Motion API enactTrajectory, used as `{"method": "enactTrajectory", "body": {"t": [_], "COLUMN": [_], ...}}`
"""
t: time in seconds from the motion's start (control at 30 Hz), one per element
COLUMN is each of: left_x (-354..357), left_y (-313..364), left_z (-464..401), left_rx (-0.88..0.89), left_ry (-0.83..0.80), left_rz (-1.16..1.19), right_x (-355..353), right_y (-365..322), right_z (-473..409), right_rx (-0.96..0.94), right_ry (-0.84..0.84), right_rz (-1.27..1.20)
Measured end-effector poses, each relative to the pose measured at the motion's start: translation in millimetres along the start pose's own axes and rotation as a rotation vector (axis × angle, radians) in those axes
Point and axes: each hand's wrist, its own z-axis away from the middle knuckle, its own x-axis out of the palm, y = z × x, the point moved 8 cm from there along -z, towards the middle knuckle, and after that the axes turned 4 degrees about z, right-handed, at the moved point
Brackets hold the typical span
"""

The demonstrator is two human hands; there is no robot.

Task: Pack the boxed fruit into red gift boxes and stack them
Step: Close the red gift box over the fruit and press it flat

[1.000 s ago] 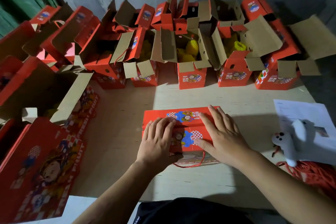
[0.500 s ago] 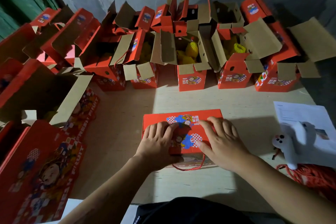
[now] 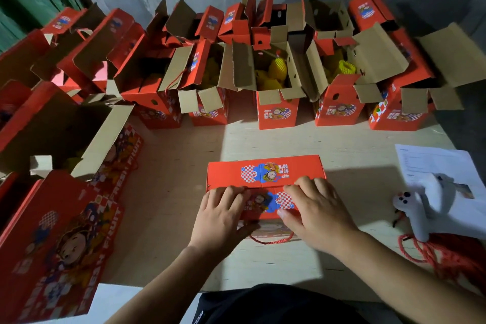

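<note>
Only the head view to go on here. The closed red gift box (image 3: 265, 175) sits flat on the pale tabletop (image 3: 168, 192), and I'll place everything off that box. My left hand (image 3: 219, 216) rests on its near-left top, fingers spread and mostly flat, thumb down on the near side. My right hand (image 3: 315, 208) lies on the near-right top, fingers laid fairly straight across the flap, thumb along the front edge. Neither one is curled round anything, both are just pressing down.

The box top has a cartoon kid on blue with red-and-white checkers, printed once on each flap; the characters beside it are too small for me to read. A red cord handle (image 3: 271, 241) loops out from the box's near side.

Beyond the box is a row of open red boxes (image 3: 276, 110) with their brown flaps up, some showing yellow netted fruit (image 3: 277, 68). Left of the box, a big carton lying on its side (image 3: 60, 239) reads "FRESH FRUIT" down its edge. Right of the box there's a white plush toy (image 3: 423, 200) on a printed sheet of paper (image 3: 436, 163), text unreadable, with a pile of red cord (image 3: 452, 258) just nearer me.
</note>
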Motion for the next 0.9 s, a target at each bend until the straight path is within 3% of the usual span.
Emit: {"method": "enactTrajectory", "body": {"t": [0.1, 0.2, 0.3, 0.4, 0.5, 0.6, 0.67, 0.73, 0.83, 0.9], "left_x": [-2, -12, -21, 6, 55, 72, 72, 61, 31, 16], "left_y": [-3, -22, -65, -89, -56, -27, -26, -35, -52, -55], "left_z": [-4, -18, -25, -10, 0, 15, 10, -6, -33, -52], "left_rx": [0.091, 0.082, -0.392, -0.92, -1.167, -1.386, -1.372, -1.288, -1.151, -1.113], "left_ry": [0.022, 0.04, 0.086, -0.005, -0.26, -0.352, -0.228, 0.039, 0.422, 0.45], "left_rz": [-0.018, -0.067, 0.024, 0.419, 1.124, 1.387, 1.454, 1.571, 1.774, 1.871], "right_x": [-4, 0, -7, 10, 50, 65, 69, 59, 18, -4], "right_y": [19, 49, 60, 55, 32, 11, 9, 14, 16, 4], "right_z": [-20, -43, -53, -34, 1, 10, -1, -27, -55, -65], "right_rx": [0.031, 0.134, 0.27, 0.396, 0.558, 0.739, 0.814, 0.799, 0.733, 0.62], "right_ry": [-0.012, -0.154, -0.217, -0.4, -0.659, -0.752, -0.659, -0.341, 0.078, 0.165], "right_rz": [-0.063, -0.047, 0.082, 0.001, -0.645, -1.099, -1.283, -1.397, -1.302, -1.256]}}
